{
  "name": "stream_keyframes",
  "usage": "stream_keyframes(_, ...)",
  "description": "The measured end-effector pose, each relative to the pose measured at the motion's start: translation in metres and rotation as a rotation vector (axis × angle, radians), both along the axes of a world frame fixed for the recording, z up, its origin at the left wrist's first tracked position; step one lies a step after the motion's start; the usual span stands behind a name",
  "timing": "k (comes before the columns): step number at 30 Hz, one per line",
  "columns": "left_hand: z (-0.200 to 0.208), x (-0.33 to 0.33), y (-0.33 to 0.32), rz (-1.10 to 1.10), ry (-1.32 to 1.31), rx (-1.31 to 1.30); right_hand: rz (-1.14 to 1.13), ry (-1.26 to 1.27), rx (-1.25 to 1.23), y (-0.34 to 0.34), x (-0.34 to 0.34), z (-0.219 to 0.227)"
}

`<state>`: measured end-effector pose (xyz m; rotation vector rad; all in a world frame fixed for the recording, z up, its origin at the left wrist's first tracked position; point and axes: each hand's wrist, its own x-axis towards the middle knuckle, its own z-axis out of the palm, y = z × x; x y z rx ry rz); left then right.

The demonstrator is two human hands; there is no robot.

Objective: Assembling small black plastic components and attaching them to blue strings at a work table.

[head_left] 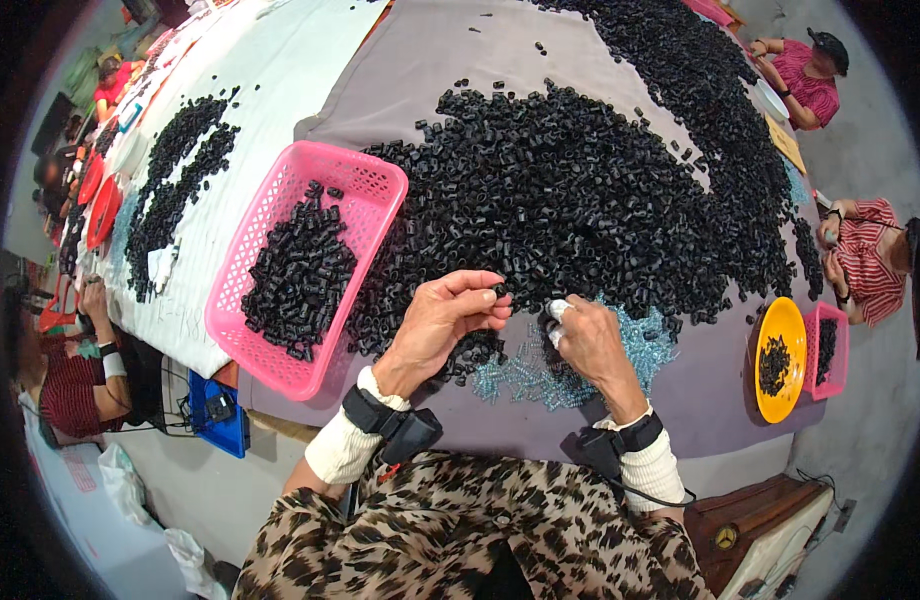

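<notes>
A broad heap of small black tube-shaped plastic parts (570,180) covers the table just beyond both hands. My left hand (445,325) is at the heap's near edge, thumb and fingertips pinching one small black tube-shaped part (500,290). Close to its right, my right hand (588,345) has its fingers curled together, with white coverings on the fingertips. What those fingers hold, if anything, is hidden. Around and under the right hand lies a spread of small pale-blue, see-through pieces (645,345), which look like little coils.
Left of the heap stands a pink perforated basket (270,368), partly filled with black parts. A yellow bowl (795,350) and a smaller pink basket (835,375) sit at the right edge. Co-workers (870,255) work along the table's sides. A blue tray (215,430) is lower left.
</notes>
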<state>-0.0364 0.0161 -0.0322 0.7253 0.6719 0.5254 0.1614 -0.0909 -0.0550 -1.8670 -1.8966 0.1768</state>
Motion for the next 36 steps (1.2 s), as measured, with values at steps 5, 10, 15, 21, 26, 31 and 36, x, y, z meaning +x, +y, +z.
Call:
stream_keyframes(5,0.000,0.004,-0.003,-0.020,0.006,-0.011,0.091,-0.010,0.004,0.001,-0.002,-0.003)
stream_keyframes(10,0.002,0.007,-0.007,-0.039,-0.016,0.009,0.175,-0.183,-0.056,0.005,-0.006,-0.003)
stream_keyframes(15,-0.005,0.009,-0.010,-0.065,-0.043,0.043,0.147,-0.019,-0.064,0.001,0.004,0.006)
stream_keyframes(21,-0.005,0.015,-0.016,-0.115,0.017,0.175,0.220,0.122,0.193,0.010,0.002,0.054)
stream_keyframes(26,-0.001,0.021,-0.019,-0.150,0.122,0.405,0.243,0.016,0.075,0.013,0.000,0.068)
stream_keyframes(31,0.007,0.019,-0.016,-0.130,0.162,0.492,0.260,0.141,0.151,0.024,0.000,0.069)
stream_keyframes(36,0.015,0.017,-0.006,-0.079,0.162,0.577,0.210,0.457,-0.002,0.038,0.008,0.073)
